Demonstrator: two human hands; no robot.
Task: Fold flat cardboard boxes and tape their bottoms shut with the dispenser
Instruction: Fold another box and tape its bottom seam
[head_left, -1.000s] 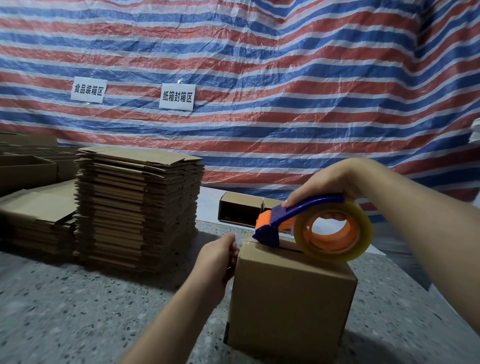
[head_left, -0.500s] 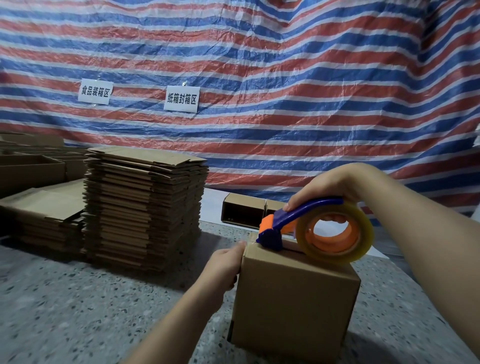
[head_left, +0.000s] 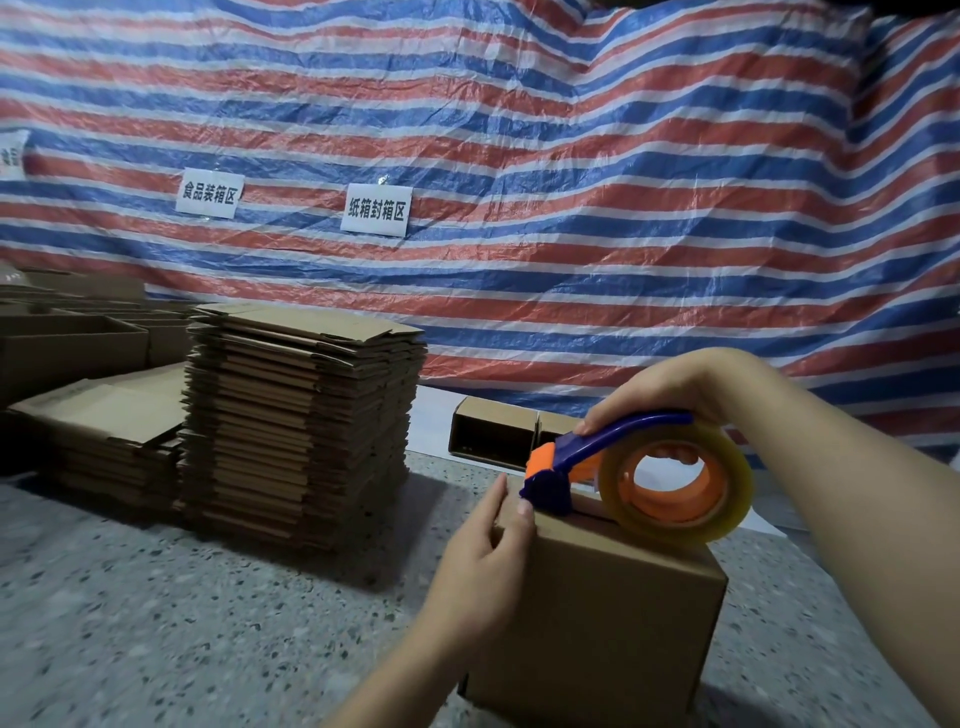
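Hands: left hand (head_left: 485, 558) against box (head_left: 597, 618), right hand (head_left: 670, 387) gripping dispenser (head_left: 639, 473) atop

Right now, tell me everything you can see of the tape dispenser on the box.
The tape dispenser has a curved blue handle arm, an orange hub and an orange and blue cutter head, all plastic by the look. It carries a roll of clear tape, yellowish at the rim. It sits edge-on atop the cardboard box, cutter head at the box's upper left edge. The right hand grips it from above, fingers showing through the hub. The left hand rests on the box's side, thumb by the cutter.
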